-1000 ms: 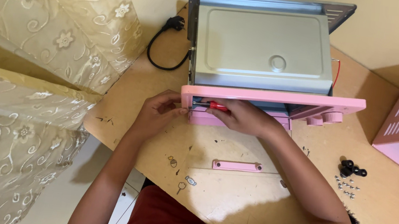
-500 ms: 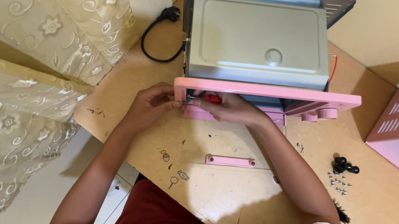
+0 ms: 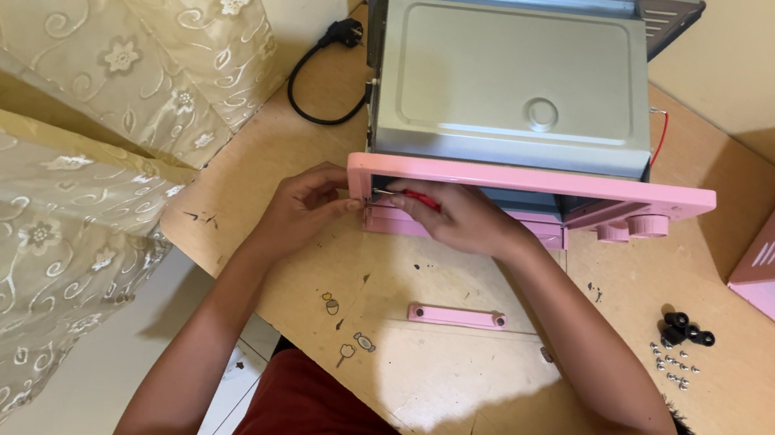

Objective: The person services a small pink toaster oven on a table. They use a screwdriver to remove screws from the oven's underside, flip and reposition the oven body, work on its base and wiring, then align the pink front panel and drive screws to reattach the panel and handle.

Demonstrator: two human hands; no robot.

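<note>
Surrounding both hands [image 3: 307, 211] at the pink oven front [image 3: 534, 181]: handle [image 3: 457, 315], screws [image 3: 673, 362].

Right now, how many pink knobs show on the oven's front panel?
2: both knobs sit side by side at the panel's right end; others may be hidden.

Right hand [image 3: 463, 220] grips red-handled screwdriver [image 3: 411, 196] at pink oven front [image 3: 534, 181]; left hand [image 3: 303, 211] steadies corner.

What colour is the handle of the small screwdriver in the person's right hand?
Red: the small screwdriver's handle shows beside the right hand in the head view.
</note>
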